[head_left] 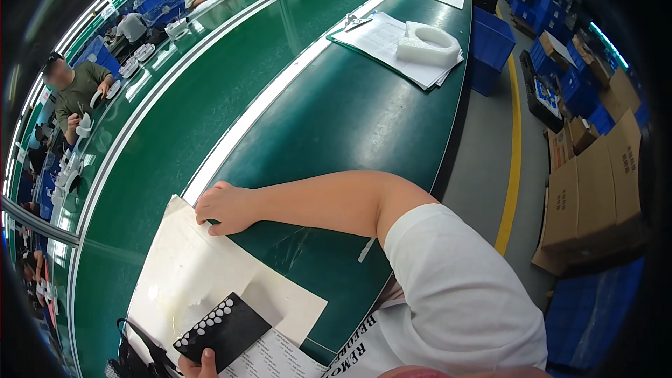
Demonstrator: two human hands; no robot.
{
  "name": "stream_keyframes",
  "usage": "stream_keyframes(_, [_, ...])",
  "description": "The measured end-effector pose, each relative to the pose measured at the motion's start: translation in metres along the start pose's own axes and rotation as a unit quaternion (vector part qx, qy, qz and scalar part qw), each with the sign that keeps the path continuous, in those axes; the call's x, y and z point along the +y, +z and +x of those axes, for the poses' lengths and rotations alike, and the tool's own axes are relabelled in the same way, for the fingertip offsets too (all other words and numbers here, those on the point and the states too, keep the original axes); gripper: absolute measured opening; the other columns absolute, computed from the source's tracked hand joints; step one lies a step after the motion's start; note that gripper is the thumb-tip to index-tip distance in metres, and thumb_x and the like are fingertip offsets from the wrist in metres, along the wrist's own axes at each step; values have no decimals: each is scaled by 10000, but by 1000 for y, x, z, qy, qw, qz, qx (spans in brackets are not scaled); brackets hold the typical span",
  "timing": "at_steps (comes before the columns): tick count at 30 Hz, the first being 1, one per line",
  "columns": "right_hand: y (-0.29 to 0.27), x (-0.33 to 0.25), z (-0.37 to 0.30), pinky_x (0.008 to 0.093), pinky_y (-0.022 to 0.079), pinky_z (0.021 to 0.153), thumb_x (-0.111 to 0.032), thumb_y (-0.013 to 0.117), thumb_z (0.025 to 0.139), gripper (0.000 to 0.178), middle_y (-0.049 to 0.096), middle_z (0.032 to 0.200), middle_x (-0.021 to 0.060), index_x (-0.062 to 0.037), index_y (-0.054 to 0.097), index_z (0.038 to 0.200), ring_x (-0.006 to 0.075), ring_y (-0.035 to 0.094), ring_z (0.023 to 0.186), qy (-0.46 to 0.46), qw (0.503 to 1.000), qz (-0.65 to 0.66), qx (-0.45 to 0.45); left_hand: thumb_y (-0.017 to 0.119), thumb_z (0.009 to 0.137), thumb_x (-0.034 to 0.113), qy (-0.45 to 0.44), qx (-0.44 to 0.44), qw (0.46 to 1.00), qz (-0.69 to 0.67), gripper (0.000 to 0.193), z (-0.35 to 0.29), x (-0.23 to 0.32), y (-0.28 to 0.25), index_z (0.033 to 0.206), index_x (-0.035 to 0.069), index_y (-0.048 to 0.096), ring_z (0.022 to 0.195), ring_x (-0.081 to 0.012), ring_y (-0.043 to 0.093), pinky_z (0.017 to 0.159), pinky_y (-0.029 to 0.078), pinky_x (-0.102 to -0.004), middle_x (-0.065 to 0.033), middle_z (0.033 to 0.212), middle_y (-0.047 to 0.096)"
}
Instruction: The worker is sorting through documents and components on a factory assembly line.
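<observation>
My left hand (199,366) comes in at the lower edge, its thumb over a black card (227,332) with rows of small white round pieces along one end. The card is held tilted above a cream sheet (189,266) and a printed paper (269,360). My right arm reaches across the green table to the left. At the sheet's far corner, beside the pale metal rail, my right hand (227,208) rests with its fingers curled down and the thumb tucked close. Whatever its fingertips hold, if anything, is hidden.
Farther along the green table (336,119) lies a clipboard with papers (381,35), a white foam piece (427,45) on top. A blue bin (490,49) and cardboard boxes (595,192) stand to the right. A black strap (147,343) lies lower left. Several people work across the line.
</observation>
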State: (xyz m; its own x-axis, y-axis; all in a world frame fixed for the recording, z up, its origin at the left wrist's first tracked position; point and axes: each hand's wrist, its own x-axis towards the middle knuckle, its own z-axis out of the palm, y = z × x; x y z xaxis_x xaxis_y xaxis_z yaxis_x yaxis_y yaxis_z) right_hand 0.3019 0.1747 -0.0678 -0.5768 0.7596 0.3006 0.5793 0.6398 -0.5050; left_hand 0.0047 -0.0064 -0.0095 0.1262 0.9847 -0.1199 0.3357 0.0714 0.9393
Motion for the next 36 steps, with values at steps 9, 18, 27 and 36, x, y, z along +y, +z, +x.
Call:
stream_keyframes(9, [-1,-1,1,401,253,973,-299,531,780,311,531,1154,68,-117,602,1022,212,421,1153,2,1000,-5,0,602,837,135,-20,25,999,6,258,0,3,3,1006,-58,587,822,-163,539,729,436,-307,-83,952,612])
stream_keyframes(18, [0,1,0,402,254,973,-295,535,778,312,536,1141,65,-113,602,1023,209,422,1150,2,1000,-5,-4,597,836,130,-4,17,1000,13,284,1,3,3,1044,-62,580,870,-172,541,771,430,-310,-94,993,607])
stream_keyframes(27, [-3,-3,1,407,264,971,-296,535,774,310,540,1138,64,-115,606,1016,210,427,1147,4,1000,-9,-5,598,838,129,6,18,1000,-2,292,-1,5,6,1050,-70,575,887,-181,539,788,426,-311,-104,1014,603])
stream_keyframes(36, [-2,-2,0,405,259,976,-299,541,776,306,539,1145,55,-119,603,1015,205,427,1150,0,1000,-10,1,588,838,109,-21,4,1000,2,291,-1,7,3,1069,-67,565,884,-178,541,792,425,-303,-105,1010,604])
